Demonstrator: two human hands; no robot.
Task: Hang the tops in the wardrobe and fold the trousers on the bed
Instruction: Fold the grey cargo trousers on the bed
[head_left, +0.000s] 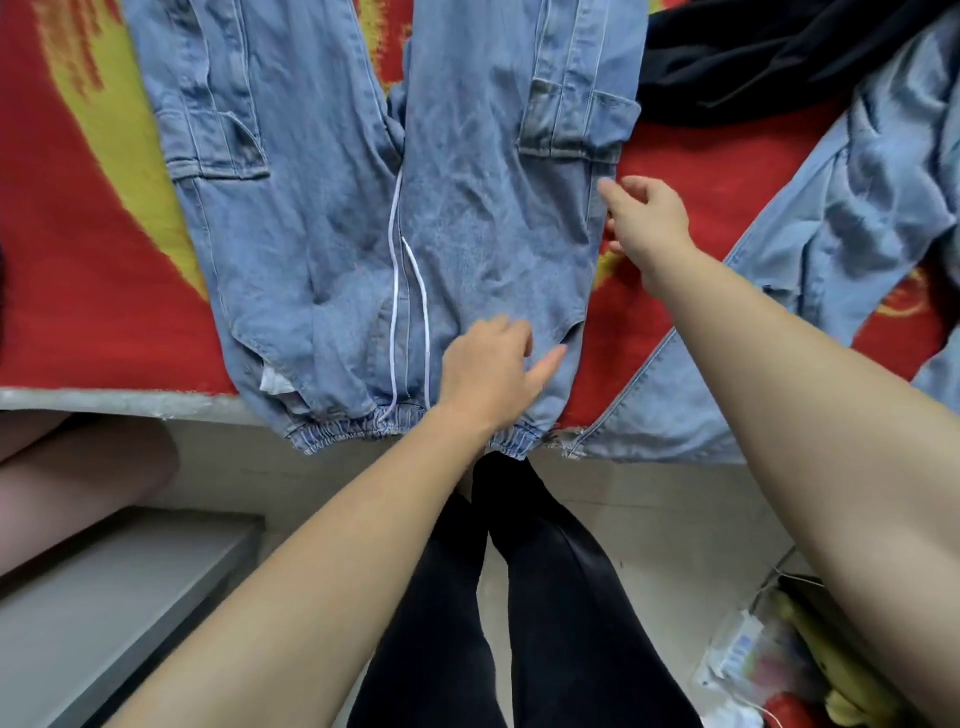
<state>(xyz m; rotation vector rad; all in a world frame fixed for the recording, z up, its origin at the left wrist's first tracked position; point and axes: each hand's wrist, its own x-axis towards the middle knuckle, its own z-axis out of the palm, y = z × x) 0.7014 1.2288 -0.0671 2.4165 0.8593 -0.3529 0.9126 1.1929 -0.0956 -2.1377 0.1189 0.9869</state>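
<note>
Denim trousers lie under my flat, pressing left hand, my right hand loose and empty at their right seam; the overhanging waistband could drag them off the bed.

The left arm and the right arm were bare along their whole visible length, from the wrists back to the lower and right edges of the frame, and the skin at both wrists was uncovered. The left hand and the right hand were bare as well, broad across the back with fairly short fingers. The nails were too blurred to make out. Lower down the person wore close-fitting black leggings of a smooth, faintly shiny fabric, with greyish highlights running lengthwise and a few soft creases.
</note>
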